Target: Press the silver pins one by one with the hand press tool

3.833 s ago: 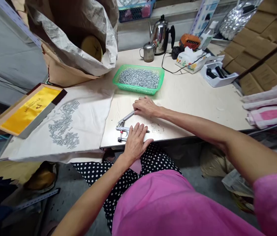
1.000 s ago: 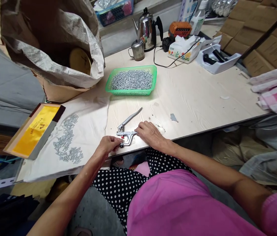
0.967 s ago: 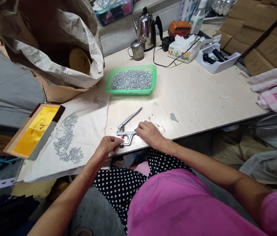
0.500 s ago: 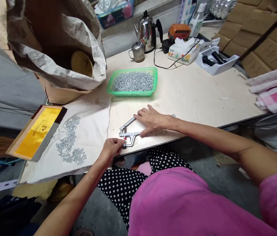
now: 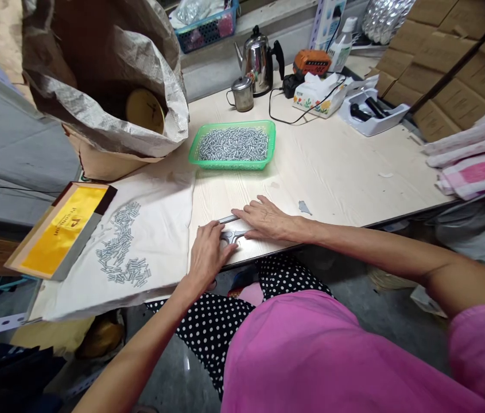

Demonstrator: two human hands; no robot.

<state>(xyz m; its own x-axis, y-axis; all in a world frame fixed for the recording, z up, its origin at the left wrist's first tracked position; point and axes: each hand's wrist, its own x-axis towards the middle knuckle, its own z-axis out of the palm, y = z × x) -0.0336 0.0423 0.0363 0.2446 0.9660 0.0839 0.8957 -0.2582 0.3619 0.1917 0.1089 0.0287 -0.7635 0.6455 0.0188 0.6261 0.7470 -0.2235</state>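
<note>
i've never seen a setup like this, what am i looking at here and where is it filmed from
There is no machine here: these are a person's own bare hands. The picture comes from a camera worn on the head, looking forward and down.

The right hand has its fingers and thumb at the handles of a grey metal tool. The left hand covers the tool's other end, so its exact grip is hidden.

On the table, a green tray holds many small metal pieces. More such pieces lie loose on a white cloth to the left, beside a yellow-topped box. A kettle and a mug stand farther back.
</note>
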